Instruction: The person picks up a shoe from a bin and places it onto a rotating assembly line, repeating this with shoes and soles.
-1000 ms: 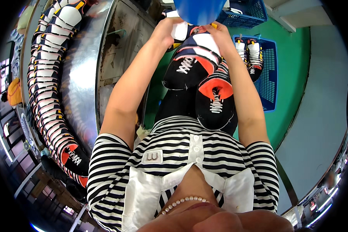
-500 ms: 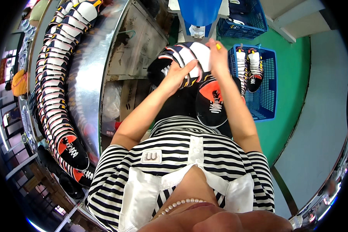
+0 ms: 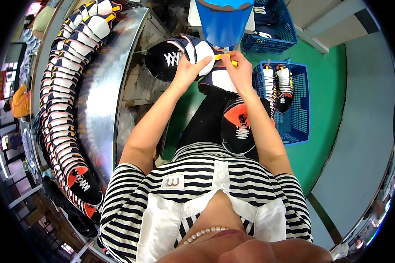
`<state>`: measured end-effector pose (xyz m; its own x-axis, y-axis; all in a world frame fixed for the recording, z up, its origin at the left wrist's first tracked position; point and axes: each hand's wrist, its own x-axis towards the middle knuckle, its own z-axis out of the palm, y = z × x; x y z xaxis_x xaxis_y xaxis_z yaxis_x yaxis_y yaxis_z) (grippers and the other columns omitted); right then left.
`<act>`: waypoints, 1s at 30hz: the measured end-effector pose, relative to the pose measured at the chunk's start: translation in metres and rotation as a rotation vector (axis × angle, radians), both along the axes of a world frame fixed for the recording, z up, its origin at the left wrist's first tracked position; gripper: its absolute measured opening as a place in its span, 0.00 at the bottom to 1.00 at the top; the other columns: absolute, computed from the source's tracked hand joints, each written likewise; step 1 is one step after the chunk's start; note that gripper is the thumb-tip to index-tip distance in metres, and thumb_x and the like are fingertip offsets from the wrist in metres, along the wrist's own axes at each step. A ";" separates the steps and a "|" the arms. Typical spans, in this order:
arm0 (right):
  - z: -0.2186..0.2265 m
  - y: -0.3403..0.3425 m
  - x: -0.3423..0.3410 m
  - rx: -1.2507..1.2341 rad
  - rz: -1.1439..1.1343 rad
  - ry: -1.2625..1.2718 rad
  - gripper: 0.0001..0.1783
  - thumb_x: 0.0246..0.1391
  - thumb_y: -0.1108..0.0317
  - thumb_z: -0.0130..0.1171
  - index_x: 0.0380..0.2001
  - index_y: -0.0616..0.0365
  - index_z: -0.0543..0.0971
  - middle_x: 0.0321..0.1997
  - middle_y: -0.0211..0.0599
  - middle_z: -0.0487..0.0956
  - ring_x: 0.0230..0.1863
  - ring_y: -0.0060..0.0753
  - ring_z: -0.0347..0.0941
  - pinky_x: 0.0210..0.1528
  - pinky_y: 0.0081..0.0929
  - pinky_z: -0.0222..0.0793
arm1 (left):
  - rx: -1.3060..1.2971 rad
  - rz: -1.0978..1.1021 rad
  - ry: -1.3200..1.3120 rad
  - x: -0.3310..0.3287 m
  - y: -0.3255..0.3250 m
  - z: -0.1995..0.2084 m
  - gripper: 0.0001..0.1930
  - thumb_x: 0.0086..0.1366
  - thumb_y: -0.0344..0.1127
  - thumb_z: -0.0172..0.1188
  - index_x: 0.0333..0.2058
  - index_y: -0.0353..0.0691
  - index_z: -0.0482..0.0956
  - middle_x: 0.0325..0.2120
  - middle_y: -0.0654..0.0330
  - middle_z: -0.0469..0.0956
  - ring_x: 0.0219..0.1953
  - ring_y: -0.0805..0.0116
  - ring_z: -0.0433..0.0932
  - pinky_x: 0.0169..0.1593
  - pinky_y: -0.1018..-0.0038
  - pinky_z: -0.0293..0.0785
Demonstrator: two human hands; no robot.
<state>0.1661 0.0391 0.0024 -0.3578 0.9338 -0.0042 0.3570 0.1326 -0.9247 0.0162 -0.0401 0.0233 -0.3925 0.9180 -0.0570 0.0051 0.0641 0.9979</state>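
Observation:
My left hand (image 3: 191, 72) grips a few nested shoe uppers (image 3: 162, 59), black at the toe with white laces and white at the heel; its thumb lies across the white heel panel. Fingers of my right hand (image 3: 241, 72) pinch the yellow heel tab (image 3: 222, 57) at the end of that bundle. Just below, over my lap, another shoe upper shows a white heel panel (image 3: 221, 80). A laced black shoe upper with orange lining (image 3: 237, 127) rests on my thigh beneath my right forearm, which partly covers it.
To the left, long nested rows of shoe uppers (image 3: 61, 101) curve along a shiny metal table (image 3: 98, 87). A blue container (image 3: 224, 22) stands ahead. On the right, a blue basket (image 3: 300, 140) on the green floor holds shoe uppers; another blue basket (image 3: 272, 46) is behind it.
My left hand has carried its uppers left and forward, away from the white-heeled one below. My right hand has come slightly left and lower, now pinching the heel tab.

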 end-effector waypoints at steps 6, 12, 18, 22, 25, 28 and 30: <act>-0.020 0.041 -0.002 -0.461 0.178 0.428 0.04 0.54 0.72 0.57 0.29 0.61 0.75 0.26 0.36 0.79 0.31 0.23 0.74 0.36 0.20 0.68 | 0.000 -0.020 -0.157 -0.019 0.025 -0.026 0.18 0.54 0.33 0.63 0.43 0.32 0.75 0.36 0.60 0.78 0.36 0.73 0.76 0.41 0.77 0.72; -0.017 0.073 0.001 -0.632 0.250 0.398 0.05 0.55 0.71 0.55 0.29 0.61 0.74 0.27 0.38 0.79 0.25 0.25 0.74 0.30 0.20 0.72 | -0.274 0.177 -0.682 -0.015 0.053 -0.017 0.15 0.58 0.30 0.55 0.43 0.29 0.73 0.38 0.53 0.78 0.38 0.63 0.79 0.42 0.69 0.76; -0.005 0.064 0.030 -0.707 0.002 0.547 0.11 0.55 0.66 0.55 0.39 0.59 0.73 0.32 0.33 0.75 0.36 0.26 0.74 0.40 0.23 0.72 | -0.042 0.438 -0.794 -0.033 0.005 -0.031 0.16 0.59 0.28 0.55 0.46 0.30 0.70 0.40 0.50 0.77 0.41 0.56 0.79 0.44 0.64 0.78; -0.016 0.022 0.034 -0.689 -0.125 0.889 0.12 0.53 0.71 0.53 0.41 0.61 0.70 0.38 0.39 0.74 0.44 0.32 0.71 0.49 0.31 0.69 | -0.104 0.377 -0.145 0.022 -0.066 -0.023 0.18 0.60 0.33 0.58 0.48 0.33 0.70 0.39 0.54 0.77 0.38 0.65 0.79 0.43 0.72 0.75; -0.026 -0.037 -0.004 -0.554 -0.175 0.841 0.12 0.57 0.67 0.54 0.41 0.63 0.71 0.39 0.35 0.74 0.43 0.26 0.69 0.51 0.24 0.63 | 0.000 0.234 -0.188 0.056 -0.054 0.007 0.23 0.59 0.31 0.61 0.51 0.34 0.66 0.45 0.58 0.73 0.46 0.71 0.72 0.51 0.75 0.67; -0.010 -0.037 -0.015 -0.519 -0.144 0.722 0.12 0.57 0.66 0.56 0.40 0.63 0.73 0.36 0.30 0.74 0.35 0.19 0.67 0.38 0.16 0.62 | 0.020 0.193 -0.254 0.038 -0.040 0.012 0.20 0.55 0.29 0.65 0.46 0.34 0.71 0.39 0.59 0.76 0.41 0.71 0.75 0.46 0.76 0.70; -0.012 -0.019 -0.012 -0.609 -0.016 0.717 0.11 0.57 0.67 0.57 0.39 0.63 0.74 0.34 0.29 0.74 0.30 0.18 0.66 0.30 0.14 0.59 | 0.051 0.243 -0.212 0.023 -0.029 0.009 0.18 0.52 0.26 0.65 0.43 0.33 0.73 0.36 0.60 0.78 0.37 0.71 0.77 0.41 0.77 0.73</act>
